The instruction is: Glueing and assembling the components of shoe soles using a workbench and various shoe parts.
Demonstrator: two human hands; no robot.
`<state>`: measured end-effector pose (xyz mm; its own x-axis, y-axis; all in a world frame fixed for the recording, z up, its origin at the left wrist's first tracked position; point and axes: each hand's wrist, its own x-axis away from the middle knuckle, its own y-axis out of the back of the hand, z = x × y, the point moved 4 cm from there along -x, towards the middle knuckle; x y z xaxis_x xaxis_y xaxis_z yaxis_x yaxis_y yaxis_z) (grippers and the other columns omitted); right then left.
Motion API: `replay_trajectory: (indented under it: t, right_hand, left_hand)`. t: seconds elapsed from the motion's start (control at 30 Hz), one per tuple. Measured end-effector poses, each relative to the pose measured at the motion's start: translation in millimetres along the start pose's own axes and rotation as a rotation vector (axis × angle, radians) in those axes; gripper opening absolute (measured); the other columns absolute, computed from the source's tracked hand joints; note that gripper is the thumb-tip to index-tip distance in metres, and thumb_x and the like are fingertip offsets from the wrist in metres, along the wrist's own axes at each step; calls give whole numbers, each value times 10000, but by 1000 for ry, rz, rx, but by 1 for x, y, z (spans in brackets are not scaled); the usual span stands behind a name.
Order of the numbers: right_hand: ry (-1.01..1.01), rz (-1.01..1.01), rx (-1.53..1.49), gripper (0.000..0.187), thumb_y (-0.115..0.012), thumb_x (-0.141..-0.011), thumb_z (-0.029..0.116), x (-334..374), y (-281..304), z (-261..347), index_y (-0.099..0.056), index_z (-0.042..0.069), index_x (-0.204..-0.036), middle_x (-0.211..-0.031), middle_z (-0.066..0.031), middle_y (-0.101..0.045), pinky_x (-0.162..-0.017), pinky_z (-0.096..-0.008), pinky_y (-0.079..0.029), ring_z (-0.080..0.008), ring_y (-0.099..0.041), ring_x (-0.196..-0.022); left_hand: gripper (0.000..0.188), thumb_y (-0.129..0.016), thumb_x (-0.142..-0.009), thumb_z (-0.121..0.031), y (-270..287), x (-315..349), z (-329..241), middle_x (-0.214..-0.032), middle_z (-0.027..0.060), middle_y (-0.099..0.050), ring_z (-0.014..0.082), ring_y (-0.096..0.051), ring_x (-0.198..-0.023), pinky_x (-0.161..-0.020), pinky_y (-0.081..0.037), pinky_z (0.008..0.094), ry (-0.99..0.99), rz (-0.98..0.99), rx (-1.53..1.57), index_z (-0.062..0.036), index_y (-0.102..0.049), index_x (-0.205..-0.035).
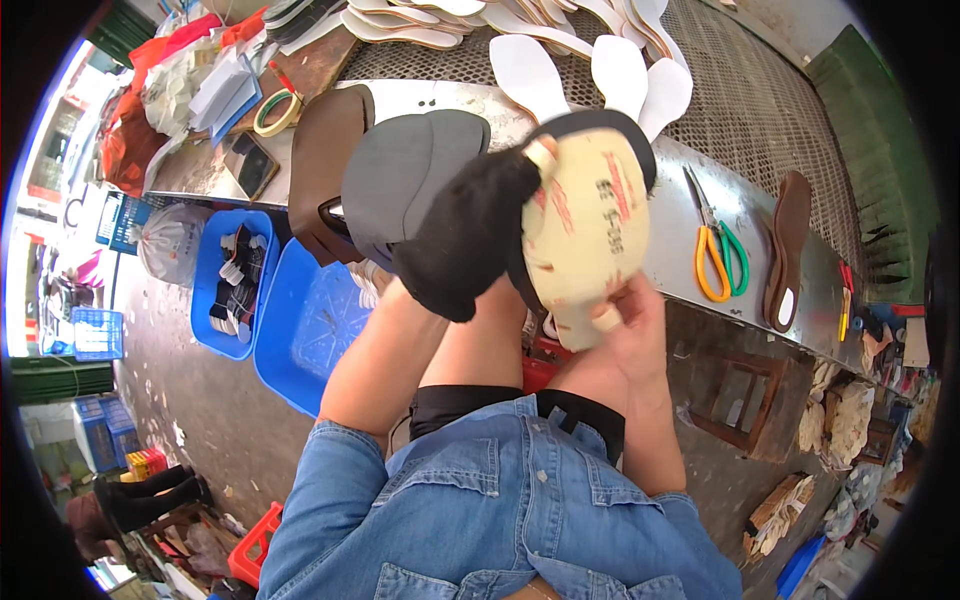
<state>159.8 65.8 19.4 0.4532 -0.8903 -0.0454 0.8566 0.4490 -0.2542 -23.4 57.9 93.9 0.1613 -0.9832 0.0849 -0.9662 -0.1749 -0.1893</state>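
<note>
My left hand (470, 225), in a black glove with a bare fingertip showing, grips a black-edged shoe sole piece by its left side. On that piece lies a cream insole board (585, 200) with red and dark print, facing up. My right hand (635, 325) pinches the board's narrow lower end between thumb and fingers. Just left of my glove, dark grey shoe pieces (400, 165) rest on the metal bench, overlapping brown ones (330, 145). White insoles (525, 75) lie beyond the held piece, partly hidden by it.
Orange-and-green-handled scissors (718, 250) and a brown insole (787, 245) lie on the bench (680, 240) at right. Blue bins (305, 325) stand below at left. Farther off are a tape roll (277, 113), a phone (250, 165) and a wire mesh surface (745, 90).
</note>
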Motion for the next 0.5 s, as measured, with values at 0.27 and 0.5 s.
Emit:
replay_trajectory:
  t: [0.27,0.5]
  right_hand:
    - [10,-148,-69,200,-542,-917,215,-3,10,11,-540,16,-901,-793,8,-579,-590,-173,-401,-27,-496,-683]
    - [28,-142,-49,208,-562,-915,234,-11,1,24,-537,30,-892,-744,15,-566,-539,-178,-390,-8,-473,-628]
  left_hand:
    - [587,-553,-896,-326,-7,-25,10,-1303,144,-469,242,-481,-1182,-1011,-383,358,-103,422,721,12,-366,-1338]
    - [325,-475,-880,-63,-20,0,48,-1014,150,-605,222,-606,-842,-703,-498,334,-17,72,461,60,-496,-1179]
